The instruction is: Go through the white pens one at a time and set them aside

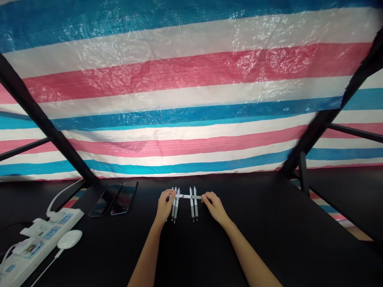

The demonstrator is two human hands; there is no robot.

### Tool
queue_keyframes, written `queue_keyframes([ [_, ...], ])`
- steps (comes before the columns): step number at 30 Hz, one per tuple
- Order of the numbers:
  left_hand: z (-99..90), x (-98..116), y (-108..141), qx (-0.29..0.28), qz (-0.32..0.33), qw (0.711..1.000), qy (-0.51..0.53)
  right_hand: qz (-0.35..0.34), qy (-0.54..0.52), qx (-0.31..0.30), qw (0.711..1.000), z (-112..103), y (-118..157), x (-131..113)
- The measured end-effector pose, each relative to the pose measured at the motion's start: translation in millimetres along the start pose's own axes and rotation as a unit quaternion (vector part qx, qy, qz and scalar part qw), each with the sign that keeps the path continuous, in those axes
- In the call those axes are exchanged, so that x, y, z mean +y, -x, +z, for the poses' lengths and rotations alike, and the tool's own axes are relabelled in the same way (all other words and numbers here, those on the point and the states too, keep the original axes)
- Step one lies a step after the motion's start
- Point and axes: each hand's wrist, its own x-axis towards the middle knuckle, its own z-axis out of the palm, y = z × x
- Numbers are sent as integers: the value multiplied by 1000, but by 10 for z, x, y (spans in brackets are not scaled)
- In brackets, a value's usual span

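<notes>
Several white ballpoint pens (193, 204) lie side by side on the black table (263, 223), tips toward me, in a left pair and a right pair. Another white pen (187, 196) lies crosswise over their upper parts. My left hand (164, 207) holds that crosswise pen's left end, its fingers over the left pair. My right hand (213, 205) grips the right end, just beyond the right pair. The pen clips and the pen ends inside my hands are hidden.
Two black smartphones (113, 200) lie left of the pens. At the left front sit a white power strip (42, 244) with plugs and cables, and a round white charger (70, 239). A striped plastic tarp (191, 99) and black metal bars (311, 139) stand behind the table.
</notes>
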Motion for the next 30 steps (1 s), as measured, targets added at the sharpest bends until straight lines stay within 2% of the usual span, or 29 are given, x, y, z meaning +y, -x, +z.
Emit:
queue_keyframes([
  [5, -7, -7, 1, 11, -9, 1000, -3, -3, -42, 19, 999, 6, -5, 25],
  [11, 3, 5, -2, 0, 5, 1000, -3, 4, -3, 9, 1000, -13, -2, 11],
  [17, -4, 19, -1, 5, 4, 1000, -4, 2, -60, 20, 998, 7, -9, 33],
  [24, 2, 30, 8, -5, 7, 1000, -3, 1, -13, -5, 1000, -5, 9, 1],
  [30, -3, 41, 12, 0, 7, 1000, -1, 0, -61, 4, 998, -1, 3, -13],
])
